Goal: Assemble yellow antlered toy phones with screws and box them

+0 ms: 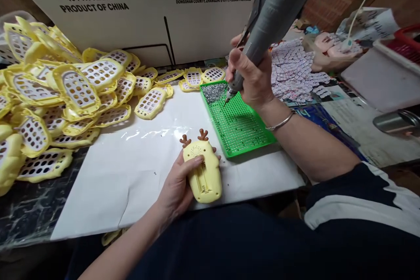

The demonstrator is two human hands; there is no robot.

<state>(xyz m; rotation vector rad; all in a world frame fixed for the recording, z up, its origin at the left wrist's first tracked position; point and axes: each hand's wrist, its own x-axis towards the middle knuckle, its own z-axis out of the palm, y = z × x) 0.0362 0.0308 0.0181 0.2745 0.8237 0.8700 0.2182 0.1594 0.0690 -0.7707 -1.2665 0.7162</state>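
My left hand [179,181] is closed around a yellow toy phone [210,175] with brown antlers. Its back faces up, showing a speaker grille, an uncovered battery slot and screw holes; my thumb presses on it. In my right hand [252,74] is a grey electric screwdriver [275,13], tilted with its bit pointing down over a green perforated tray [236,140]. Small silver screws [214,92] lie heaped in the tray's far left corner, just left of the bit. Whether a screw sits on the bit is too small to tell.
Yellow shell halves with white perforated inserts [78,89] are piled at the left. A large printed carton [138,22] stands behind. White printed pieces [292,70] lie heaped beyond the tray. At the right are a pale bin [370,74] and a metal cup [397,123].
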